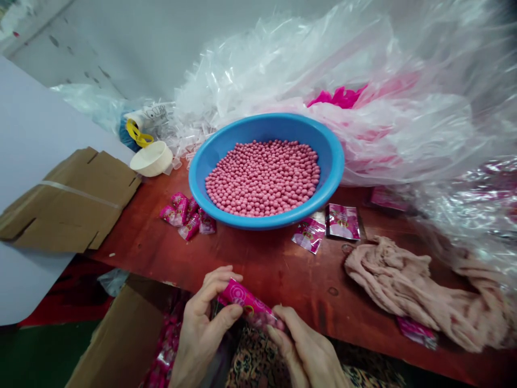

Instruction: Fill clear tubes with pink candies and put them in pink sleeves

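Observation:
My left hand (pixel 204 320) and my right hand (pixel 301 345) together pinch a pink printed sachet (pixel 248 307) just in front of the near edge of the red wooden table (pixel 274 267). Both hands have fingers closed on the sachet's ends. Behind them stands a blue basin (pixel 335 156) full of small pink balls (pixel 262 175). Several filled pink sachets (pixel 188 215) lie left of the basin, and two flat sachets (pixel 329 226) lie at its front right.
A crumpled pink cloth (pixel 420 291) lies at the right, with another sachet (pixel 418 331) by it. Heaps of clear plastic film (pixel 363 81) fill the back and right. A cream cup (pixel 152 158), flattened cardboard (pixel 68 202) and an open carton (pixel 121 339) are on the left.

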Demonstrator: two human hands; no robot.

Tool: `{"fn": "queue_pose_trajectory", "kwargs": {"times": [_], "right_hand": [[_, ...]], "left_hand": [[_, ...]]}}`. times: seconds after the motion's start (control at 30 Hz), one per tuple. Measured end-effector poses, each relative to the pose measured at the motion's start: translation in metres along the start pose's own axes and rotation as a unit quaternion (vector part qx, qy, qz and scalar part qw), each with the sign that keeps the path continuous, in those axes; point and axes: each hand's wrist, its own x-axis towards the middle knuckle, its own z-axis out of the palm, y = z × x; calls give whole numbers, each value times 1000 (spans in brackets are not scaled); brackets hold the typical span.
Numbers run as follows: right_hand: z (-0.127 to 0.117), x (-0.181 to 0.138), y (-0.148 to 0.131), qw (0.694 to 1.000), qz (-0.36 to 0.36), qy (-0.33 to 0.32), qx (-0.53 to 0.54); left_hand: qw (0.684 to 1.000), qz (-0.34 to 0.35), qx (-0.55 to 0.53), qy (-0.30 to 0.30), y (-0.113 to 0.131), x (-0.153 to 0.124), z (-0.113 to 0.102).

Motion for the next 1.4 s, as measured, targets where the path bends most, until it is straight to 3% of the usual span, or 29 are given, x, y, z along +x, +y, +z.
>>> {"fn": "queue_pose_trajectory", "kwargs": {"times": [0.1,0.3,0.53,0.73,0.87,1.07,1.2,1.4], "right_hand": [[0,-1,7,999,-30,-28,-3],[4,-6,11,994,-66,-87,-18],[12,-7,4,996,-45,-71,16],[8,-3,1,998,-25,-54,8],[5,-3,2,1000,-16,-22,-13],[5,-1,2,999,1,-31,21],[8,0,0,993,31,-64,91],[12,-8,-4,993,74,-16,93]], "left_hand": [[1000,7,-16,-18,-1,1,-3],[997,-16,-56,55,-1,-5,6],[967,-52,-180,172,-8,-15,19],[965,-79,-188,163,-8,-13,14],[929,-124,-285,200,-9,-15,15],[905,-217,-361,68,-22,-32,35],[893,-223,-381,91,-26,-36,47],[875,-255,-412,24,-14,-39,55]]}}
